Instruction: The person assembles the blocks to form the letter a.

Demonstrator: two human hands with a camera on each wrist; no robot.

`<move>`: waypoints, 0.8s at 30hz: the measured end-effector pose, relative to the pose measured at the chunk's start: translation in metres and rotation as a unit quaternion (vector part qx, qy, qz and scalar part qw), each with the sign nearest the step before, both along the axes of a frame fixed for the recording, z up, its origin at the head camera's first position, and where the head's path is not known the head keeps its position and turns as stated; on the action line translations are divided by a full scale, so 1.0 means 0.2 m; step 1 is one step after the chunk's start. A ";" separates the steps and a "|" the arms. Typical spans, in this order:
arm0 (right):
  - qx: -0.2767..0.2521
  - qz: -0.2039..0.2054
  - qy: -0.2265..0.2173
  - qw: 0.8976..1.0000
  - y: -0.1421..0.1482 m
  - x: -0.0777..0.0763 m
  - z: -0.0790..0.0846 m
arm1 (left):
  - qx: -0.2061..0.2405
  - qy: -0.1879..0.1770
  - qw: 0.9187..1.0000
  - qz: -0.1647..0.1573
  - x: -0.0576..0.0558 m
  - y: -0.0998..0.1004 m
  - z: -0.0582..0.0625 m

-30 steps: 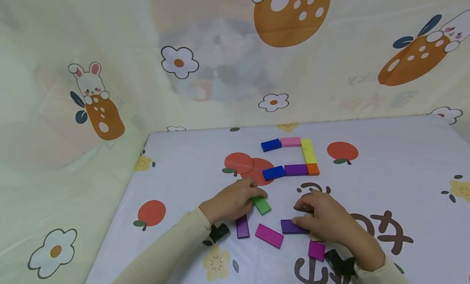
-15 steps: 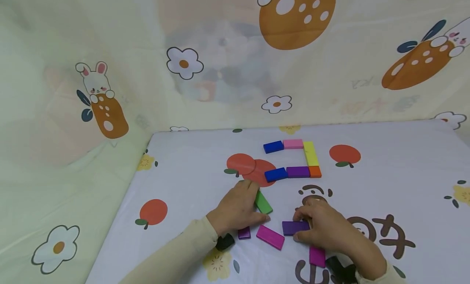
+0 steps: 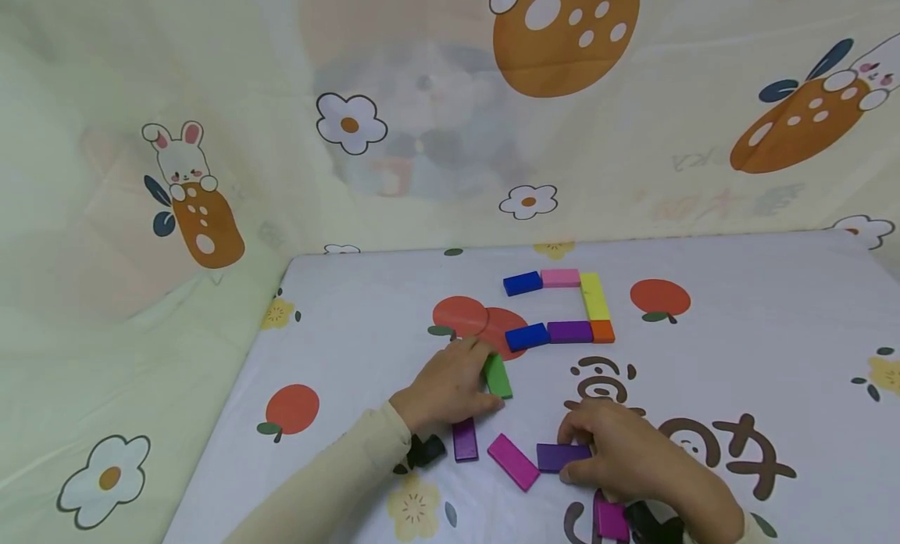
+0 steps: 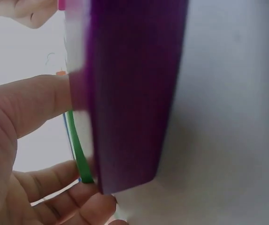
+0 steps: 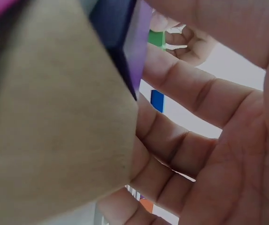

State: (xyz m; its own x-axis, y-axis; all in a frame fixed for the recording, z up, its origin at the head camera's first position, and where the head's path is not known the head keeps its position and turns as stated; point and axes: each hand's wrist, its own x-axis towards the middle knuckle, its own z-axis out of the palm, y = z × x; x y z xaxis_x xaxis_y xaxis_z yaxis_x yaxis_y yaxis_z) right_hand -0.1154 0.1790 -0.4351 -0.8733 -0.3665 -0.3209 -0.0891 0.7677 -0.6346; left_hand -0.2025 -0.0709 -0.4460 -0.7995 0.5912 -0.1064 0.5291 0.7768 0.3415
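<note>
My left hand grips a green block by its edges, thumb near the lower end and fingers at the upper end. In the left wrist view a purple block looms close to the camera, in front of the green block. My right hand pinches a dark purple block between thumb and fingers at its right end. A magenta block lies slanted at that block's left end. A plain wooden block fills much of the right wrist view, beside the curled fingers.
At the back, two blue blocks, a pink block, a yellow block, a violet block and an orange block form a shape open to the left. Another magenta block lies by the right wrist. A printed cloth covers the table.
My right hand has drawn the dark purple block toward the person, and the magenta blocks have shifted the same way. My left hand has regripped the green block, turning it slightly and moving it away.
</note>
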 end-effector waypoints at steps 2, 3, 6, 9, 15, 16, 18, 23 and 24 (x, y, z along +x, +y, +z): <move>-0.001 0.016 0.015 1.000 0.00 0.01 0.00 | 0.005 -0.001 1.000 -0.004 -0.01 0.00 0.00; -0.001 0.025 0.023 0.999 0.00 0.01 0.00 | 0.007 -0.002 1.000 -0.006 -0.01 0.00 0.00; 0.005 0.046 0.050 0.998 -0.02 0.01 -0.01 | 0.013 -0.003 1.000 -0.008 -0.02 0.00 0.01; 0.011 0.049 0.049 0.998 -0.05 0.02 0.00 | 0.018 -0.002 1.000 -0.008 -0.03 0.00 0.01; 0.020 0.043 0.045 0.998 -0.14 0.04 0.02 | 0.015 0.005 1.000 -0.003 -0.04 0.01 0.00; 0.023 0.041 0.044 0.998 -0.16 0.04 0.02 | 0.014 0.006 1.000 -0.003 -0.04 0.01 0.00; 0.029 0.036 0.038 0.998 -0.18 0.05 0.03 | 0.012 0.007 1.000 -0.003 -0.05 0.01 0.00; 0.052 0.038 0.039 0.997 -0.23 0.05 0.02 | 0.007 0.007 1.000 -0.004 -0.05 0.02 0.00; 0.057 0.038 0.040 0.997 -0.23 0.06 0.02 | 0.007 0.007 1.000 -0.004 -0.05 0.02 0.00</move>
